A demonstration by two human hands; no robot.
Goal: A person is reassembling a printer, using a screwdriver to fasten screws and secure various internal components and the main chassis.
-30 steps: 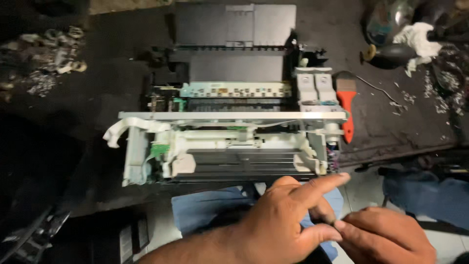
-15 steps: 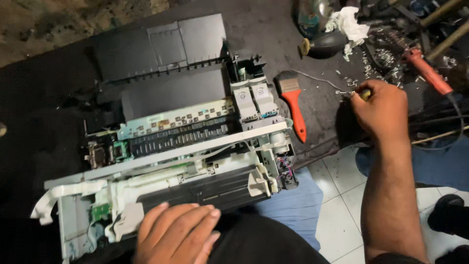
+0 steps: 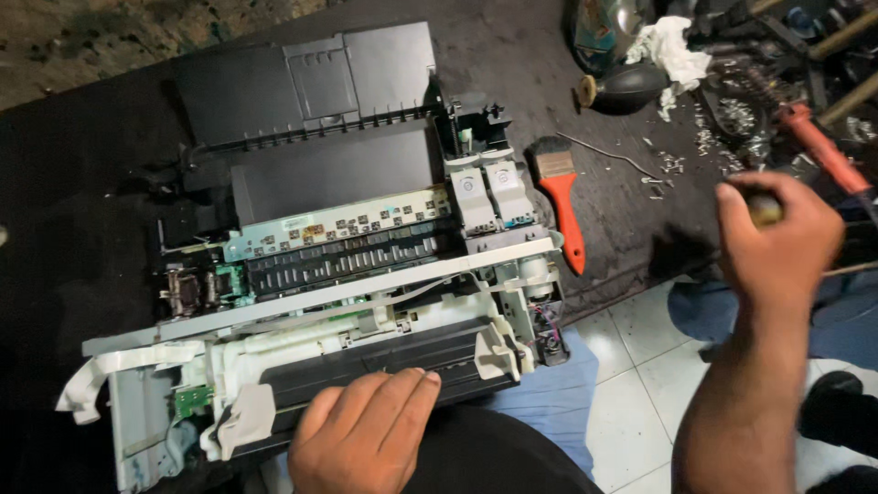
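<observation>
While the left hand (image 3: 366, 430) is laid flat and open on the front edge of the opened printer (image 3: 338, 274), its cover already off and its inner parts still in place, a tool handle (image 3: 764, 209) is gripped in the closed right hand (image 3: 777, 242), beyond the red-handled brush (image 3: 562, 206).

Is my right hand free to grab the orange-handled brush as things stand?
Probably not yet: the right hand is closed around a dark tool handle. The orange-handled brush lies uncovered on the black table beside the printer.
</observation>
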